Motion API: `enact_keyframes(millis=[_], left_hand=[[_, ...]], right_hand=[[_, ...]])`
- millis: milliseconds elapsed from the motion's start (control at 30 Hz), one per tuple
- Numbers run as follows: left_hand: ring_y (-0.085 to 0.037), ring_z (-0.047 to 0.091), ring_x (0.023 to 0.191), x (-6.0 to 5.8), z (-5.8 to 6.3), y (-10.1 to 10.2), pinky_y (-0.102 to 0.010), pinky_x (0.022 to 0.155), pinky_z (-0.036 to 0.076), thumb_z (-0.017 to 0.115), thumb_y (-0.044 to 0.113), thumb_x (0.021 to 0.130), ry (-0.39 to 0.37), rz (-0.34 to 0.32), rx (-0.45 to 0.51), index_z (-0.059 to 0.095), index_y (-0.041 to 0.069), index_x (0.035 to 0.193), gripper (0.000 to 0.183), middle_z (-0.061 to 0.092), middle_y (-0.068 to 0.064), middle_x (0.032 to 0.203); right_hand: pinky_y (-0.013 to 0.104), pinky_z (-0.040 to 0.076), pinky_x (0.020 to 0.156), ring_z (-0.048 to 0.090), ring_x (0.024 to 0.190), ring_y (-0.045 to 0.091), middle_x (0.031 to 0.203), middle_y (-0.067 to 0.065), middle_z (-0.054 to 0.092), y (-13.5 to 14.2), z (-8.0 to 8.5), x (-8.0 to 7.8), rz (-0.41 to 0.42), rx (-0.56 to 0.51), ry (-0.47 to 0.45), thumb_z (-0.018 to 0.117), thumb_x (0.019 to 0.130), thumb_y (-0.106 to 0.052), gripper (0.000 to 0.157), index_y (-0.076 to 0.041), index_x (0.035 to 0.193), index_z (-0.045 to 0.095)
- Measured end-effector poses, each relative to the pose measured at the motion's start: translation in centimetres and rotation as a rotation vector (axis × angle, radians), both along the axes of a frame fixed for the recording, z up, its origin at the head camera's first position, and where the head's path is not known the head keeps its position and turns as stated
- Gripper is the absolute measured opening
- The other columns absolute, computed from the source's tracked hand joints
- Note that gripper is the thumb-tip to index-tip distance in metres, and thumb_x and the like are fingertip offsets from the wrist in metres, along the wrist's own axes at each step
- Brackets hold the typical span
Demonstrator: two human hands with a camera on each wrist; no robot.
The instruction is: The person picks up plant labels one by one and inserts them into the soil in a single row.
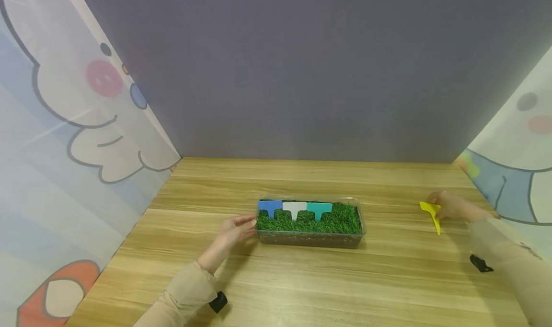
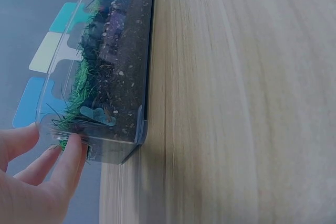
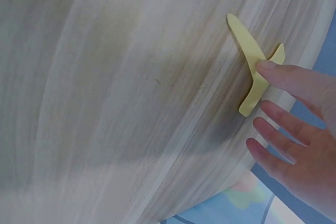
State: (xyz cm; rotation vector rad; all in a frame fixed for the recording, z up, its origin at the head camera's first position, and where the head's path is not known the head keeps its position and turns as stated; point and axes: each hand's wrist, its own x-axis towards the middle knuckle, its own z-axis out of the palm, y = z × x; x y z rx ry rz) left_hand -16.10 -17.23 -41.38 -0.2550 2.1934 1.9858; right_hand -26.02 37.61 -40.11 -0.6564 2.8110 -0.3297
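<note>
In the head view my left hand (image 1: 233, 233) touches the left end of a clear plastic planter box (image 1: 310, 239) filled with dark soil and green grass (image 1: 340, 221). Its fingertips (image 2: 73, 148) lie against the end wall and rim. Three T-shaped plant labels stand in the grass: blue (image 1: 270, 206), white (image 1: 294, 207) and teal (image 1: 319, 208). Far to the right, my right hand (image 1: 450, 206) pinches a yellow T-shaped plant label (image 1: 432, 213), its stem pointing toward the front. The thumb (image 3: 270, 66) lies over the label where bar and stem meet; the other fingers are spread.
A wood-grain table (image 1: 302, 279) carries the box near its middle. A grey panel (image 1: 302, 77) rises behind it. Cartoon-printed sheets (image 1: 51, 173) flank both sides. Black wrist pieces (image 1: 218, 301) show beside both sleeves.
</note>
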Motion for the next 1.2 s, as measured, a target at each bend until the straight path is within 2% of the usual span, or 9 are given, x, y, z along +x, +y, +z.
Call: enact_keyframes(millis=[167, 333, 533, 733, 867, 933, 1000, 1100, 1200], left_hand=[[-0.034, 0.056, 0.100, 0.0, -0.1, 0.0, -0.036, 0.085, 0.052, 0.055, 0.004, 0.086, 0.002, 0.009, -0.003, 0.052, -0.010, 0.115, 0.032, 0.051, -0.026, 0.118], [-0.035, 0.055, 0.101, 0.0, -0.1, 0.0, -0.036, 0.085, 0.051, 0.054, 0.003, 0.086, 0.000, 0.008, 0.004, 0.052, -0.010, 0.116, 0.033, 0.050, -0.027, 0.119], [-0.035, 0.054, 0.102, -0.1, -0.1, -0.1, -0.036, 0.086, 0.051, 0.055, 0.005, 0.087, -0.003, -0.002, 0.004, 0.050, -0.010, 0.117, 0.034, 0.048, -0.027, 0.121], [-0.034, 0.054, 0.102, -0.1, -0.2, 0.0, -0.035, 0.085, 0.051, 0.055, 0.004, 0.086, -0.007, 0.005, 0.019, 0.051, -0.010, 0.117, 0.034, 0.049, -0.026, 0.120], [-0.034, 0.054, 0.103, -0.1, -0.1, 0.0, -0.034, 0.085, 0.052, 0.055, 0.003, 0.086, -0.007, 0.002, 0.017, 0.051, -0.010, 0.117, 0.033, 0.049, -0.026, 0.120], [-0.034, 0.054, 0.103, -0.1, -0.1, 0.0, -0.035, 0.085, 0.051, 0.055, 0.004, 0.086, -0.003, -0.003, 0.011, 0.051, -0.010, 0.117, 0.034, 0.049, -0.026, 0.120], [-0.034, 0.054, 0.102, -0.1, -0.1, 0.0, -0.035, 0.085, 0.051, 0.054, 0.004, 0.086, 0.000, -0.005, 0.010, 0.051, -0.010, 0.117, 0.034, 0.049, -0.026, 0.119], [-0.034, 0.055, 0.102, -0.1, 0.0, 0.0, -0.035, 0.085, 0.051, 0.054, 0.003, 0.086, 0.000, -0.001, 0.015, 0.051, -0.010, 0.117, 0.033, 0.050, -0.026, 0.119], [-0.033, 0.055, 0.101, -0.2, 0.0, 0.0, -0.034, 0.085, 0.052, 0.054, 0.002, 0.086, -0.001, 0.006, 0.018, 0.051, -0.010, 0.116, 0.033, 0.050, -0.026, 0.118]], right_hand=[[0.050, 0.053, 0.065, 0.056, 0.077, 0.044, 0.085, 0.032, 0.058, -0.2, 0.0, 0.0, 0.022, -0.031, -0.007, 0.076, 0.056, 0.001, 0.050, 0.021, 0.095, 0.052], [0.051, 0.052, 0.068, 0.054, 0.082, 0.048, 0.090, 0.035, 0.055, -0.1, 0.1, 0.0, 0.023, -0.061, -0.053, 0.073, 0.058, 0.004, 0.049, 0.021, 0.097, 0.051], [0.047, 0.053, 0.071, 0.045, 0.092, 0.055, 0.099, 0.041, 0.047, 0.1, 0.3, -0.3, -0.027, -0.137, -0.191, 0.068, 0.063, 0.007, 0.045, 0.022, 0.099, 0.046], [0.034, 0.052, 0.068, 0.044, 0.092, 0.049, 0.100, 0.041, 0.041, 0.3, 0.7, -0.6, -0.116, -0.163, -0.322, 0.066, 0.067, 0.007, 0.047, 0.021, 0.104, 0.040], [0.030, 0.049, 0.066, 0.049, 0.081, 0.035, 0.096, 0.036, 0.045, 0.7, 0.8, -0.6, -0.146, -0.165, -0.358, 0.068, 0.069, 0.002, 0.047, 0.020, 0.101, 0.039], [0.028, 0.048, 0.064, 0.048, 0.076, 0.024, 0.093, 0.029, 0.047, 1.0, 0.7, -0.6, -0.165, -0.178, -0.380, 0.068, 0.070, 0.001, 0.044, 0.018, 0.098, 0.038], [0.027, 0.047, 0.061, 0.045, 0.074, 0.019, 0.091, 0.026, 0.046, 1.2, 0.6, -0.6, -0.192, -0.204, -0.411, 0.067, 0.071, 0.002, 0.043, 0.016, 0.097, 0.036], [0.026, 0.047, 0.058, 0.044, 0.071, 0.018, 0.088, 0.024, 0.045, 1.3, 0.5, -0.6, -0.211, -0.214, -0.414, 0.068, 0.071, 0.001, 0.042, 0.016, 0.095, 0.036], [0.025, 0.045, 0.056, 0.042, 0.068, 0.018, 0.082, 0.017, 0.045, 1.3, 0.4, -0.7, -0.210, -0.175, -0.385, 0.069, 0.071, -0.002, 0.040, 0.015, 0.092, 0.039]])
